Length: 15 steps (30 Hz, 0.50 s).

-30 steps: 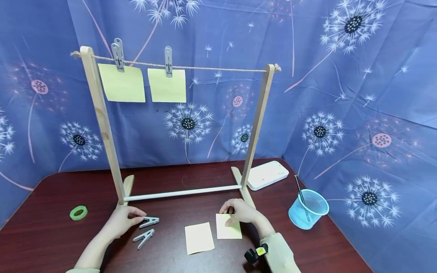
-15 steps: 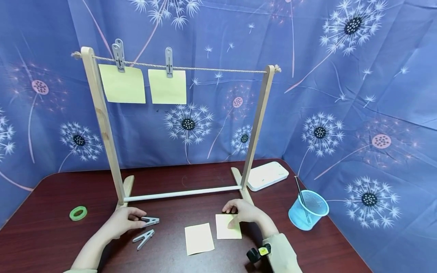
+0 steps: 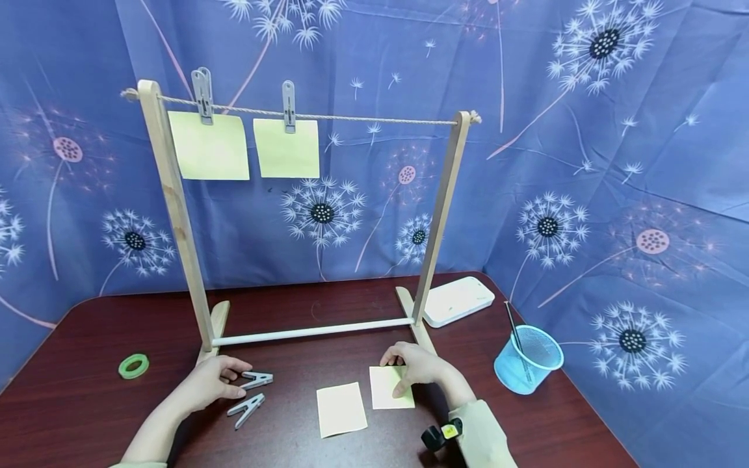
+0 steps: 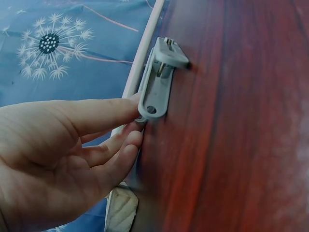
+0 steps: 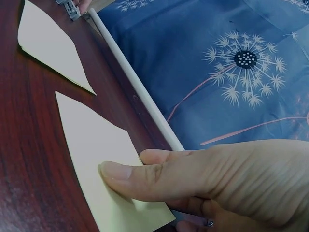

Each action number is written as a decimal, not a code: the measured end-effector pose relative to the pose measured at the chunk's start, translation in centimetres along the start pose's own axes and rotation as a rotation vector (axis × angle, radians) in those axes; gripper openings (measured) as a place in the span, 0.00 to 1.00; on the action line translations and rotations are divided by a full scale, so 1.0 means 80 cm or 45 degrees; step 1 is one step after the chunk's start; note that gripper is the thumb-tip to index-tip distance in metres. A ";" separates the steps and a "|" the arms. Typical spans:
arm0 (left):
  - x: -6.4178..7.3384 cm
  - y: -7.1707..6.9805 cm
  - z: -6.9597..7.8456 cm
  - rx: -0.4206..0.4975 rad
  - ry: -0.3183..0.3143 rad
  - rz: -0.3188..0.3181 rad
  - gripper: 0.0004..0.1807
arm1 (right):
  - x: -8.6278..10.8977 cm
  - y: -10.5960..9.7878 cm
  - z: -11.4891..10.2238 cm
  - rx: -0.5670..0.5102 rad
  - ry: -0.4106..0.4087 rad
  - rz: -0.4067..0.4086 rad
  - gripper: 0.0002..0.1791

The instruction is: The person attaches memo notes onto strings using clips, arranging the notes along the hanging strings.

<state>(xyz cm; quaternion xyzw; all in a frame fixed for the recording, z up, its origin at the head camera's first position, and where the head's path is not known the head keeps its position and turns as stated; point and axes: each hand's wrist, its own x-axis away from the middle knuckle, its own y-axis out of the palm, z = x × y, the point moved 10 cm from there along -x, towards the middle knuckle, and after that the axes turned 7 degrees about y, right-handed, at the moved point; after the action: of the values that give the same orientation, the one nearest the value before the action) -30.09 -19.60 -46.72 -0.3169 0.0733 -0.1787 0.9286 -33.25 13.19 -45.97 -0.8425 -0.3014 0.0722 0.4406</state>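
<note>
In the head view, my left hand [image 3: 210, 382] is beside a grey clothespin [image 3: 257, 379] on the table, thumb and fingers spread at its handle ends. The left wrist view shows fingertips right at one handle of this clothespin [image 4: 159, 87]. A second clothespin [image 3: 248, 409] lies nearer me. My right hand [image 3: 418, 364] pinches a pale yellow sticky note [image 3: 383, 393]; in the right wrist view its thumb presses on the note's face [image 5: 96, 130], other fingers partly hidden behind. Another yellow note [image 3: 342, 409] lies flat to its left.
A wooden stand [image 3: 184, 227] with a rope [image 3: 374, 119] crosses behind the hands. Two yellow notes hang there from grey clothespins [image 3: 289, 107]. Green tape [image 3: 134, 366] lies at left. A white case [image 3: 459, 300] and blue mesh cup [image 3: 529, 357] stand at right.
My left thumb has eased toward me, away from the clothespin, which stays in place. My right hand has shifted slightly right across the note. The left hanging note swings a little.
</note>
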 end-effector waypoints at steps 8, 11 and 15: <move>0.000 -0.001 -0.002 -0.024 -0.043 0.062 0.20 | -0.001 0.001 -0.002 0.052 -0.019 0.009 0.28; 0.000 -0.002 -0.001 -0.037 -0.029 0.071 0.19 | -0.002 0.001 -0.001 0.035 -0.008 0.011 0.28; 0.000 0.000 0.000 -0.008 0.011 0.054 0.18 | -0.003 0.002 -0.001 -0.005 -0.002 -0.001 0.28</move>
<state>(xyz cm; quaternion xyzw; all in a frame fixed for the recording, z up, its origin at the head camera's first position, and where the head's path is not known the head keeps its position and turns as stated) -30.06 -19.63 -46.71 -0.3175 0.0846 -0.1601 0.9308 -33.33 12.97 -46.10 -0.8432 -0.3023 0.0722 0.4385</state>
